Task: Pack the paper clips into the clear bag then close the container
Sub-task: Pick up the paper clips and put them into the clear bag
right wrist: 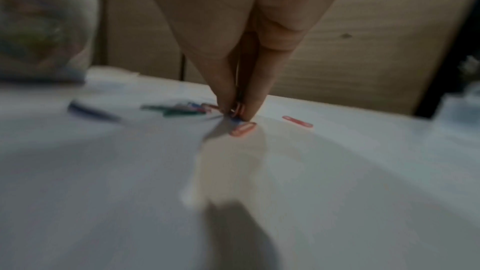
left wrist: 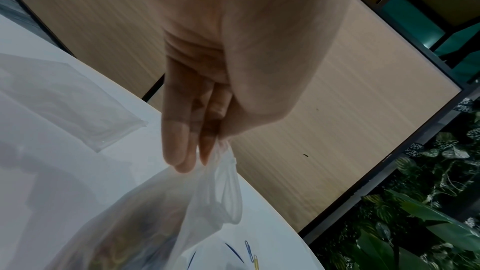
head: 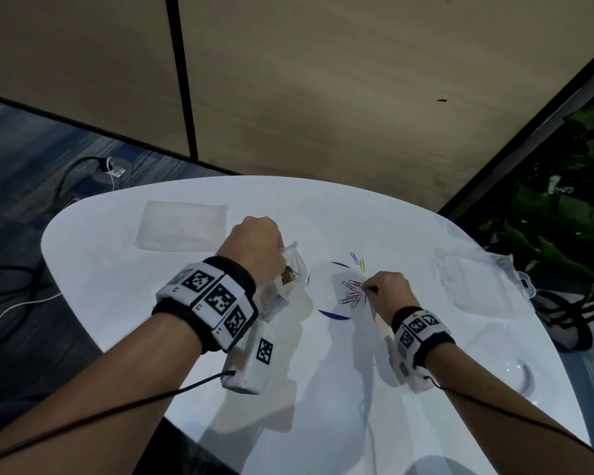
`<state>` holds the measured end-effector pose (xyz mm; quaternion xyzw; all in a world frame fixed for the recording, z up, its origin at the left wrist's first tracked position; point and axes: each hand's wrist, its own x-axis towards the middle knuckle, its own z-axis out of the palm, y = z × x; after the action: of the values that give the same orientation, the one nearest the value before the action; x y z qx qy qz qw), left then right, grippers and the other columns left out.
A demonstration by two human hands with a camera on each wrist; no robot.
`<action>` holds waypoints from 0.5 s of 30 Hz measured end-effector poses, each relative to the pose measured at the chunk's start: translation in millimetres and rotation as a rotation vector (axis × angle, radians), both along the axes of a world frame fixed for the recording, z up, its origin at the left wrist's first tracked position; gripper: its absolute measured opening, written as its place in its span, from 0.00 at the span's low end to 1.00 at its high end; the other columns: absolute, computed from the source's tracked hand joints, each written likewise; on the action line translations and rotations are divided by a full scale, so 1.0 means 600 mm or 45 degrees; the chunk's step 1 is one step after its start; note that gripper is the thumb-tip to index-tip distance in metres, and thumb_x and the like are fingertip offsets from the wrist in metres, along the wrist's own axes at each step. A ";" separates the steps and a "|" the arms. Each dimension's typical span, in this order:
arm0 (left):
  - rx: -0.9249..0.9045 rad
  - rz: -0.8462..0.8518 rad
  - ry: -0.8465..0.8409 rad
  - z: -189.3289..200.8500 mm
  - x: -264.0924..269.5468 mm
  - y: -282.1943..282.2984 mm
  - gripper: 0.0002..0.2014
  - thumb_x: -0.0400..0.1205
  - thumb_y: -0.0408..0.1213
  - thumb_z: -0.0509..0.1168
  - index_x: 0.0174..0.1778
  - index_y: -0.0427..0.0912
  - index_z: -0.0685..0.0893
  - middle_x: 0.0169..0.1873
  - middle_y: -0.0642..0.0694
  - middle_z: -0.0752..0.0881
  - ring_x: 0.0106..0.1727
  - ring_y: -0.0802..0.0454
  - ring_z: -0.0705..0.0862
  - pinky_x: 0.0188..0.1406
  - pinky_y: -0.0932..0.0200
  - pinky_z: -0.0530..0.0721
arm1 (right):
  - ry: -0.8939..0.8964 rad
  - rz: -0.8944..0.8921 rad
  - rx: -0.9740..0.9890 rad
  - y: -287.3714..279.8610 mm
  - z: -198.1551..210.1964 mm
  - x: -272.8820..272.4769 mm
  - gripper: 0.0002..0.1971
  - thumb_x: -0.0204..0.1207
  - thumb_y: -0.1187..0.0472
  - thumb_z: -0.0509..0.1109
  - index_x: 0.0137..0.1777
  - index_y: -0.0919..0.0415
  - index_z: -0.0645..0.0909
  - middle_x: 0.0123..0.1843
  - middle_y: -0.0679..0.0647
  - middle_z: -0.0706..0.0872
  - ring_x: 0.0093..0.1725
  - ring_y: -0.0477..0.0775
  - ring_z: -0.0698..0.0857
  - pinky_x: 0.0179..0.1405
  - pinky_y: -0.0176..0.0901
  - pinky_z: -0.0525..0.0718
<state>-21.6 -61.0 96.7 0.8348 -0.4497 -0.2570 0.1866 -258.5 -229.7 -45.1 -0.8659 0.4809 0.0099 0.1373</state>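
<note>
My left hand (head: 277,252) holds up a clear bag (head: 293,282) by its rim, left of a blue ring on the table; coloured paper clips show inside it. In the left wrist view the fingers (left wrist: 182,151) pinch the gathered rim of the bag (left wrist: 182,213). My right hand (head: 367,286) is down at a small pile of paper clips (head: 351,293) inside the ring. Its thumb and forefinger (right wrist: 235,112) pinch a pink clip against the table. Another pink clip (right wrist: 244,129) lies just in front of them. Two loose clips (head: 358,260) lie farther back.
A flat stack of clear bags (head: 182,228) lies at the back left of the white table (head: 117,286). An open clear plastic container (head: 474,279) sits at the right edge, with a round clear dish (head: 515,368) nearer me. Plants stand beyond the right edge.
</note>
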 end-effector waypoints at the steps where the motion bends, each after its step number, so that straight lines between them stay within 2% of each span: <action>1: -0.005 -0.001 0.001 0.000 -0.001 -0.002 0.12 0.81 0.28 0.64 0.53 0.39 0.91 0.48 0.41 0.90 0.42 0.43 0.89 0.47 0.53 0.91 | -0.103 -0.138 0.082 -0.003 0.009 0.000 0.08 0.76 0.67 0.71 0.44 0.59 0.93 0.43 0.52 0.91 0.44 0.54 0.89 0.44 0.34 0.84; 3: -0.015 -0.005 -0.006 -0.001 -0.005 -0.005 0.12 0.81 0.29 0.64 0.53 0.39 0.91 0.50 0.41 0.90 0.43 0.44 0.87 0.46 0.55 0.89 | -0.374 -0.420 0.266 -0.008 0.032 0.005 0.06 0.71 0.68 0.76 0.39 0.57 0.93 0.37 0.50 0.92 0.40 0.50 0.90 0.39 0.26 0.84; 4: -0.019 -0.007 -0.007 -0.001 -0.007 -0.007 0.12 0.81 0.29 0.64 0.53 0.39 0.91 0.51 0.41 0.90 0.42 0.45 0.87 0.45 0.55 0.88 | -0.550 -0.524 0.379 -0.008 0.046 0.010 0.06 0.70 0.68 0.78 0.37 0.56 0.92 0.36 0.51 0.93 0.39 0.51 0.92 0.42 0.29 0.86; 6: -0.021 -0.009 0.003 -0.002 -0.011 -0.009 0.12 0.81 0.29 0.63 0.53 0.38 0.91 0.50 0.41 0.90 0.41 0.44 0.88 0.46 0.54 0.90 | -0.962 -0.609 0.642 0.008 0.085 0.032 0.06 0.68 0.71 0.80 0.39 0.59 0.93 0.41 0.60 0.93 0.41 0.56 0.92 0.52 0.43 0.90; 8: -0.020 -0.011 0.009 -0.003 -0.014 -0.011 0.12 0.81 0.29 0.63 0.52 0.38 0.91 0.50 0.41 0.90 0.42 0.43 0.89 0.47 0.53 0.91 | -1.285 -0.542 0.909 0.039 0.126 0.065 0.06 0.70 0.75 0.77 0.45 0.68 0.91 0.47 0.67 0.91 0.42 0.58 0.91 0.53 0.45 0.90; 10: -0.031 -0.006 0.013 -0.005 -0.017 -0.012 0.11 0.80 0.29 0.63 0.51 0.38 0.92 0.50 0.41 0.90 0.44 0.43 0.89 0.48 0.52 0.90 | -1.367 -0.417 1.049 0.074 0.159 0.101 0.07 0.71 0.75 0.76 0.49 0.72 0.89 0.47 0.67 0.91 0.43 0.58 0.90 0.51 0.42 0.90; 12: -0.040 0.011 0.013 -0.006 -0.017 -0.013 0.12 0.80 0.29 0.64 0.51 0.40 0.92 0.50 0.42 0.90 0.48 0.43 0.88 0.49 0.53 0.89 | -1.327 -0.307 1.075 0.103 0.169 0.132 0.07 0.72 0.75 0.76 0.49 0.71 0.89 0.45 0.66 0.91 0.42 0.58 0.90 0.52 0.45 0.90; 14: -0.033 0.031 0.037 -0.004 -0.017 -0.014 0.10 0.80 0.30 0.65 0.51 0.40 0.92 0.42 0.43 0.89 0.48 0.43 0.89 0.48 0.54 0.89 | -1.214 -0.207 1.002 0.127 0.164 0.154 0.05 0.72 0.73 0.77 0.47 0.68 0.91 0.42 0.67 0.91 0.40 0.58 0.90 0.53 0.50 0.90; 15: -0.029 0.040 0.052 -0.002 -0.015 -0.014 0.09 0.80 0.31 0.66 0.50 0.40 0.92 0.36 0.44 0.88 0.47 0.43 0.90 0.48 0.54 0.89 | -1.134 -0.146 0.913 0.136 0.162 0.162 0.04 0.72 0.71 0.77 0.46 0.66 0.91 0.41 0.65 0.92 0.39 0.56 0.90 0.52 0.49 0.90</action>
<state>-30.8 -69.3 95.2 0.8343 -0.4354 -0.2657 0.2093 -161.1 -148.3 51.8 -0.6584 0.3896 -0.2007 0.6119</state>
